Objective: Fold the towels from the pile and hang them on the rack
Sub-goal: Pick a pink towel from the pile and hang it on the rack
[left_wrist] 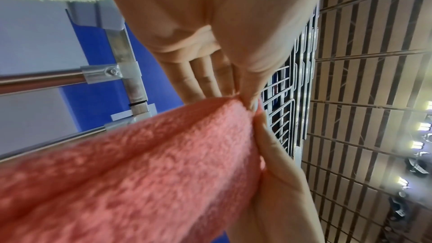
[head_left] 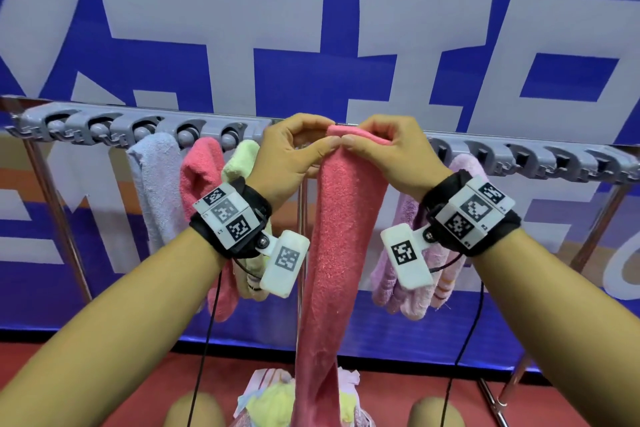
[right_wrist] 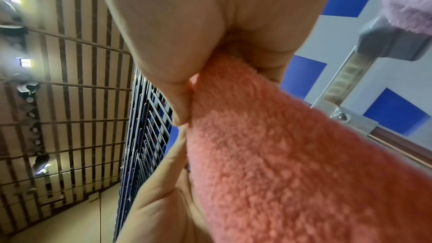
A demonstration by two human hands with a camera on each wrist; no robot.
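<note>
A long coral-pink towel [head_left: 341, 225] hangs folded lengthwise from both hands, in front of the grey rack of clips [head_left: 145, 130]. My left hand [head_left: 298, 149] pinches its top left edge between thumb and fingers. My right hand [head_left: 377, 146] grips the top right corner, fingers curled over the fold. The wrist views show the same towel [left_wrist: 145, 163] [right_wrist: 280, 154] close up with thumbs pressed against it. The towel's top sits level with the rack's bar, in the gap between the two clip strips. The pile of towels [head_left: 273, 399] lies on the floor below.
Hung on the left clips are a lilac towel [head_left: 156, 184], a pink towel [head_left: 201, 170] and a pale green towel [head_left: 239, 159]. A lilac-pink towel [head_left: 415, 274] hangs right of centre. Several clips on the right strip [head_left: 561, 159] hold nothing. Metal rack legs [head_left: 59, 218] stand at both sides.
</note>
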